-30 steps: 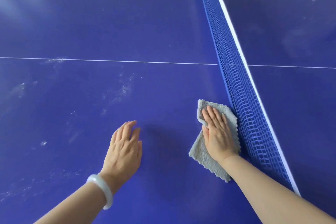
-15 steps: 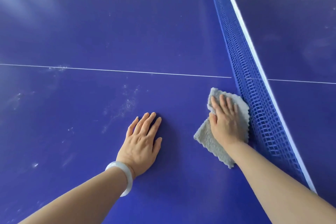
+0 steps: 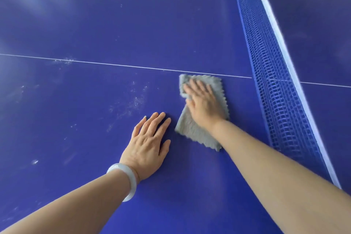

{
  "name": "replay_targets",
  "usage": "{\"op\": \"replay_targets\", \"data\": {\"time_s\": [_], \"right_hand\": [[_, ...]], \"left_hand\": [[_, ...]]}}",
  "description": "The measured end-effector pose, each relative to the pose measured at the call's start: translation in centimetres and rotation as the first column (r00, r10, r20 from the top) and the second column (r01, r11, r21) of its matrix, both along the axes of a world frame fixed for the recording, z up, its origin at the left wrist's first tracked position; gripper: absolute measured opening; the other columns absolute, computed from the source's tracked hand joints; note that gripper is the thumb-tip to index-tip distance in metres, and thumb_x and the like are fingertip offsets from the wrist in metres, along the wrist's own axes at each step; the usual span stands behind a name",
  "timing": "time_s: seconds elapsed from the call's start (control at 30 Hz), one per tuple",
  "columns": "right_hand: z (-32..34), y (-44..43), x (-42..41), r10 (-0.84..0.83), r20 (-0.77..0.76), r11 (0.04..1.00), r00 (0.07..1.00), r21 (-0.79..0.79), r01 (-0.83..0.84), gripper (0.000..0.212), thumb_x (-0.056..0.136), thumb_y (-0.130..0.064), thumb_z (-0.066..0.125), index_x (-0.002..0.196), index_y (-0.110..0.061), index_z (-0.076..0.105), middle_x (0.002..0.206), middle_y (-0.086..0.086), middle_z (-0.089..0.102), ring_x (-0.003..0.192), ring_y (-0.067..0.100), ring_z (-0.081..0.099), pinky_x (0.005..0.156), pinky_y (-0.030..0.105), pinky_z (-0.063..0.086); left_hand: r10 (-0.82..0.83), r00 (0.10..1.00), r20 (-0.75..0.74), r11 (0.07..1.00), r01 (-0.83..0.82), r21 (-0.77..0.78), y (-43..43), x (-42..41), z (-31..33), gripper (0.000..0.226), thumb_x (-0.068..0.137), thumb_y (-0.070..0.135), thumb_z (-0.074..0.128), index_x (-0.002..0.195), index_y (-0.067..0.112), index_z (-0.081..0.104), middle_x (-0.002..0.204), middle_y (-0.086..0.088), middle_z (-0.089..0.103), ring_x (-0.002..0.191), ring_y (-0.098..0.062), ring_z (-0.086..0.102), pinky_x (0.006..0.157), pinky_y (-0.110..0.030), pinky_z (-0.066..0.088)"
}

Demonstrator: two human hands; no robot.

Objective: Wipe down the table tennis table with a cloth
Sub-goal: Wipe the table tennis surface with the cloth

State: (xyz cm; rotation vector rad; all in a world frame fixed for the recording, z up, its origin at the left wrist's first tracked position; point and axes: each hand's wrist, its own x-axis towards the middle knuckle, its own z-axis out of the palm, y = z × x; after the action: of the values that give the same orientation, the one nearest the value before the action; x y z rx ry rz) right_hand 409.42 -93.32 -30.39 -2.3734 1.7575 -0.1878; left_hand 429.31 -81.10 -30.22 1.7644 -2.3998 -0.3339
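Grey cloth (image 3: 191, 129) spread on the near half of the blue table (image 3: 133, 24), far edge just short of the white centre line (image 3: 114, 65), far-left corner curled over on itself. Pressed from above by the right hand (image 3: 203, 104): palm down, fingers straight and slightly spread, nothing gripped, outline a little blurred. Left hand (image 3: 150, 144) just beside the cloth, flat on bare tabletop, fingers extended, holding nothing; pale bangle (image 3: 125, 178) at the wrist. Net (image 3: 273, 81) to the right, apart from the cloth. Whitish dusty smears (image 3: 136, 100) left of both hands, unwiped, with further specks toward the left of the view.

Judged stage: mid-stroke, much surface left to do.

Likely faults:
- Cloth slipping out from under the flat palm, with no finger hooked over an edge.
- Curled corner bunching further and leaving a streak.
- Dust pushed along rather than lifted.
- On a rightward stroke, knuckles or cloth snagging in the net mesh.
- Weight on the left palm printing a fresh mark.
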Motion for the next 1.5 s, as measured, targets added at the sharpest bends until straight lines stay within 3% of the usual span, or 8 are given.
{"op": "replay_targets", "data": {"time_s": [0.13,0.23,0.37,0.63,0.9,1.07,1.4,1.5], "right_hand": [[-0.7,4.8,-2.3,0.411,-0.047,0.912,0.911,0.011,-0.411,0.055,0.104,-0.037,0.020,0.156,-0.023,0.028,0.164,-0.002,0.021,0.152,0.014,0.015,0.125,0.038,0.006],[-0.7,0.5,-9.2,-0.017,-0.098,0.998,0.995,-0.063,0.011,0.059,0.102,-0.041,0.013,0.157,-0.021,0.024,0.165,0.002,0.019,0.153,0.017,0.015,0.125,0.040,0.009],[-0.5,-1.7,-7.6,-0.417,-0.124,0.908,0.900,-0.030,0.417,0.057,0.104,-0.035,0.025,0.158,-0.018,0.021,0.166,0.008,0.013,0.153,0.025,0.012,0.124,0.046,0.009],[-1.1,19.3,-2.6,0.155,-0.056,0.988,0.986,-0.001,-0.155,0.054,0.106,-0.036,0.025,0.157,-0.018,0.027,0.165,0.003,0.018,0.153,0.021,0.013,0.123,0.049,0.018],[0.1,14.1,-5.6,-0.514,-0.210,0.843,0.831,0.053,0.535,0.059,0.103,-0.041,0.022,0.159,-0.027,0.010,0.167,0.005,0.006,0.154,0.028,0.004,0.122,0.056,0.005],[-0.6,22.1,3.6,-0.167,-0.090,0.986,0.982,0.009,0.168,0.060,0.099,-0.037,0.024,0.156,-0.019,0.029,0.163,0.011,0.023,0.152,0.031,0.018,0.121,0.055,0.019],[-0.3,22.6,3.8,-0.163,-0.059,0.986,0.985,0.032,0.165,0.059,0.103,-0.032,0.036,0.158,-0.019,0.021,0.166,0.002,0.013,0.154,0.019,0.003,0.125,0.045,0.003],[-0.3,22.4,3.8,-0.181,-0.018,0.983,0.983,0.016,0.181,0.057,0.104,-0.031,0.035,0.157,-0.017,0.023,0.165,0.001,0.015,0.154,0.017,0.005,0.125,0.044,0.004]], "left_hand": [[-0.002,0.999,-0.037,1.000,0.002,-0.018,0.0,0.1,0.1,0.058,0.097,0.040,0.035,0.150,0.016,0.037,0.157,0.001,0.033,0.148,-0.019,0.023,0.122,-0.036,0.006],[0.000,0.999,-0.050,1.000,-0.001,-0.019,0.0,0.2,-0.3,0.056,0.099,0.037,0.040,0.150,0.015,0.035,0.159,0.001,0.028,0.150,-0.018,0.018,0.123,-0.034,0.002],[0.008,0.999,-0.045,1.000,-0.009,-0.020,0.1,0.2,-0.3,0.055,0.098,0.030,0.033,0.151,0.016,0.034,0.160,0.001,0.026,0.150,-0.017,0.016,0.123,-0.033,0.000],[0.005,0.997,-0.081,0.999,-0.009,-0.040,0.1,0.0,-0.2,0.061,0.089,0.014,0.035,0.149,0.011,0.037,0.158,-0.004,0.030,0.149,-0.022,0.020,0.123,-0.034,0.002],[-0.001,0.998,-0.062,0.997,-0.003,-0.072,0.1,0.0,-0.5,0.058,0.092,0.009,0.044,0.149,0.010,0.037,0.158,-0.005,0.030,0.148,-0.024,0.020,0.123,-0.037,0.004],[-0.010,0.998,-0.064,0.996,0.004,-0.088,0.0,0.2,-0.6,0.057,0.093,0.011,0.044,0.150,0.011,0.035,0.158,-0.005,0.029,0.148,-0.023,0.019,0.123,-0.037,0.004],[-0.058,0.980,-0.192,0.987,0.027,-0.161,4.5,2.6,2.7,0.044,0.092,0.003,0.041,0.131,0.010,0.060,0.138,-0.007,0.055,0.136,-0.025,0.044,0.120,-0.049,0.015],[0.054,0.998,-0.044,0.987,-0.060,-0.150,9.4,7.0,2.7,0.051,0.096,0.021,0.029,0.138,0.004,0.052,0.145,-0.013,0.047,0.141,-0.031,0.038,0.119,-0.052,0.019]]}}
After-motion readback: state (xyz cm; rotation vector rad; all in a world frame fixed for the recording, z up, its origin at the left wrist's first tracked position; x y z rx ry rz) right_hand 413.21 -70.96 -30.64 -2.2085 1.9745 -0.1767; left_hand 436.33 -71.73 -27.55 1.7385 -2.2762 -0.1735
